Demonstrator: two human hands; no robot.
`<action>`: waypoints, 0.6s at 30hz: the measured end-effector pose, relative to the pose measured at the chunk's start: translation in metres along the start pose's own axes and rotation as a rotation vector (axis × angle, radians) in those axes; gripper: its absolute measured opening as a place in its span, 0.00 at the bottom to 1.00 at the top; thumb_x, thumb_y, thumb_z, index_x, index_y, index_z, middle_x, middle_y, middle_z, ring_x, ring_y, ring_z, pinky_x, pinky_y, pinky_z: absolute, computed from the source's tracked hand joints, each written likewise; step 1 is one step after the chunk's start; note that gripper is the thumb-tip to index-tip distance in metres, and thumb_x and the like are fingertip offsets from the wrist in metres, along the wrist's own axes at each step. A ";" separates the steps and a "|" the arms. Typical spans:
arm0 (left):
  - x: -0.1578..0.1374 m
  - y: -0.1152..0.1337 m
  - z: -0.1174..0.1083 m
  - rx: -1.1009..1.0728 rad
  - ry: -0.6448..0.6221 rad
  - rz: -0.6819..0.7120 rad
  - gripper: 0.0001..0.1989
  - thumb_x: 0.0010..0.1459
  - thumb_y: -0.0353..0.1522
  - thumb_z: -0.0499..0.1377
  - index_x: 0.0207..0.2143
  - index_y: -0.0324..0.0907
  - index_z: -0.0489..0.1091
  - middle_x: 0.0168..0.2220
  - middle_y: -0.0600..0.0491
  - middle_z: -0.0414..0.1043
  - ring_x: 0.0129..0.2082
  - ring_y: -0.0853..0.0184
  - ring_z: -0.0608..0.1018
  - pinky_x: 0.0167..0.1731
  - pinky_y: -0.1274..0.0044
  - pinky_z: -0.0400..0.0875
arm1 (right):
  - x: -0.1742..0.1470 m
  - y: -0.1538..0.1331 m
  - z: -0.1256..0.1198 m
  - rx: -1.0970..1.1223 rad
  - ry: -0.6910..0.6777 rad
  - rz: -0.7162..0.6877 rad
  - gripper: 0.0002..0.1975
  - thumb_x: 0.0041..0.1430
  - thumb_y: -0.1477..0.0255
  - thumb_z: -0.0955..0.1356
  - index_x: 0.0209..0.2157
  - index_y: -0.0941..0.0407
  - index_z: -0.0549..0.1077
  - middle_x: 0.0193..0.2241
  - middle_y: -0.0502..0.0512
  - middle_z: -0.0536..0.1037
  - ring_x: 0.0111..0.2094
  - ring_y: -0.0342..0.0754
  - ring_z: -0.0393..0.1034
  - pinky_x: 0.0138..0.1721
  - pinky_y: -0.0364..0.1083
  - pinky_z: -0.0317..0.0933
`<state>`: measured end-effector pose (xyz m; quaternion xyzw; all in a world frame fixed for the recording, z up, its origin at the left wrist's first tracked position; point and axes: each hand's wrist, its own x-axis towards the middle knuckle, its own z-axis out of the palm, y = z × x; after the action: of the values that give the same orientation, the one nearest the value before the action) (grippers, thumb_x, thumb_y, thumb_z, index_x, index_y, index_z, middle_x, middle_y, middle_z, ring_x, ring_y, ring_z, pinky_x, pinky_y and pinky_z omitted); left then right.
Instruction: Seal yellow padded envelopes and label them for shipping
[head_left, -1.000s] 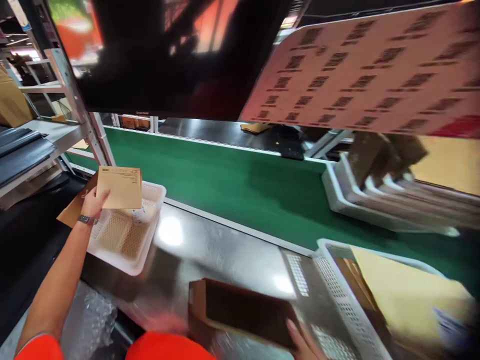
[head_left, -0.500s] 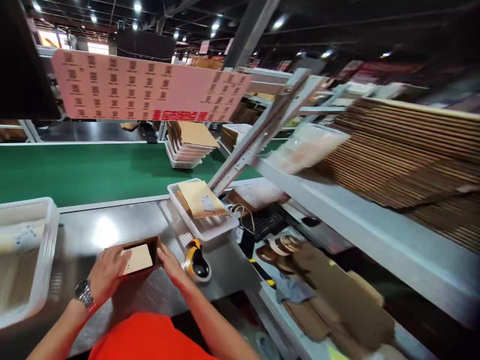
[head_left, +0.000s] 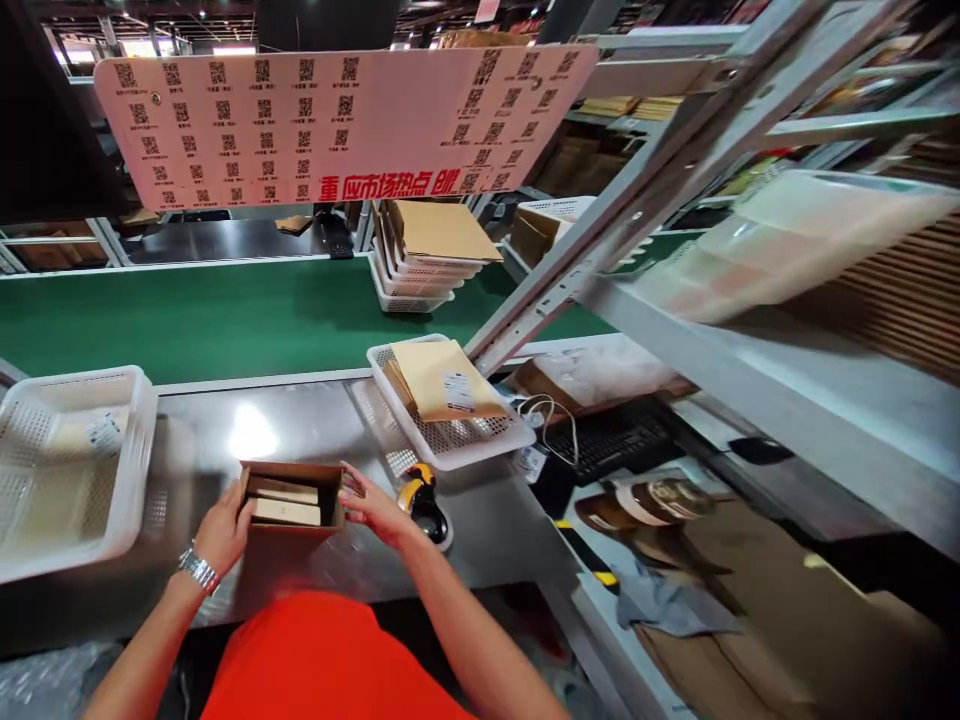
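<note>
An uncovered cardboard box [head_left: 296,466] stands on the metal table in front of me, between my hands. Inside it lie two pale small boxes [head_left: 286,511], side by side toward the left. My left hand [head_left: 225,530], with a metal watch on the wrist, grips the box's left side, thumb near the rim. On the other side, my right hand [head_left: 371,505] holds the right wall with its fingers over the edge. A tape dispenser [head_left: 426,508], yellow and black, rests just beyond my right hand.
A white basket [head_left: 139,460] stands at the left. Another basket [head_left: 480,455] with padded envelopes [head_left: 442,378] is beyond the dispenser. A green conveyor belt [head_left: 187,315] crosses behind. A metal shelf frame [head_left: 570,270] rises at right, near a keyboard [head_left: 622,445] and a box cutter [head_left: 589,555].
My left hand has drawn back from the pale box inside to the cardboard box's left side. Both small boxes now show inside. The camera view has turned left.
</note>
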<state>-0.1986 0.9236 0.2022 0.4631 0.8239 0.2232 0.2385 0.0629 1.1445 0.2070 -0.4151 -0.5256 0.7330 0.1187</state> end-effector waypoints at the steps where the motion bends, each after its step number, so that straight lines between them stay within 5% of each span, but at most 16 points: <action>1: -0.003 0.005 0.001 0.027 -0.055 -0.013 0.36 0.77 0.43 0.46 0.77 0.33 0.65 0.80 0.31 0.65 0.79 0.47 0.71 0.79 0.58 0.68 | 0.007 0.004 0.007 -0.005 -0.017 -0.002 0.58 0.38 0.44 0.87 0.70 0.48 0.76 0.72 0.71 0.76 0.69 0.67 0.75 0.62 0.62 0.75; 5: -0.004 0.025 -0.009 0.172 -0.209 -0.001 0.47 0.73 0.51 0.60 0.80 0.26 0.59 0.85 0.22 0.45 0.82 0.37 0.65 0.79 0.56 0.65 | 0.030 0.020 0.034 -0.054 -0.008 -0.068 0.48 0.31 0.45 0.88 0.55 0.50 0.82 0.56 0.62 0.88 0.59 0.68 0.82 0.69 0.68 0.72; 10: 0.021 0.034 -0.023 0.236 -0.206 0.006 0.33 0.71 0.54 0.65 0.62 0.35 0.78 0.70 0.25 0.71 0.68 0.39 0.81 0.70 0.57 0.75 | 0.034 0.018 0.029 -0.047 0.009 -0.013 0.43 0.38 0.38 0.85 0.50 0.49 0.80 0.45 0.58 0.90 0.52 0.66 0.84 0.62 0.65 0.75; 14: 0.043 0.028 -0.004 0.099 -0.105 -0.182 0.24 0.69 0.51 0.69 0.49 0.39 0.79 0.60 0.34 0.76 0.54 0.46 0.86 0.60 0.58 0.80 | 0.030 0.005 0.022 0.104 -0.029 0.197 0.44 0.48 0.28 0.75 0.48 0.51 0.80 0.41 0.60 0.89 0.48 0.62 0.85 0.51 0.59 0.78; 16: 0.049 0.022 0.013 -0.049 0.079 -0.250 0.33 0.58 0.46 0.78 0.58 0.39 0.75 0.65 0.33 0.75 0.63 0.42 0.83 0.64 0.57 0.79 | 0.027 0.005 0.025 0.199 -0.028 0.179 0.41 0.53 0.29 0.72 0.48 0.51 0.80 0.41 0.60 0.88 0.48 0.62 0.85 0.50 0.58 0.77; 18: 0.051 0.015 0.028 -0.259 0.208 -0.295 0.55 0.47 0.39 0.84 0.72 0.40 0.64 0.71 0.31 0.72 0.70 0.41 0.78 0.69 0.57 0.76 | 0.022 0.011 0.028 0.218 0.036 0.113 0.38 0.53 0.36 0.74 0.52 0.51 0.80 0.42 0.57 0.88 0.48 0.60 0.84 0.48 0.55 0.76</action>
<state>-0.1950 0.9791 0.1799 0.2774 0.8673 0.3364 0.2400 0.0316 1.1346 0.1901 -0.4418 -0.4163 0.7838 0.1309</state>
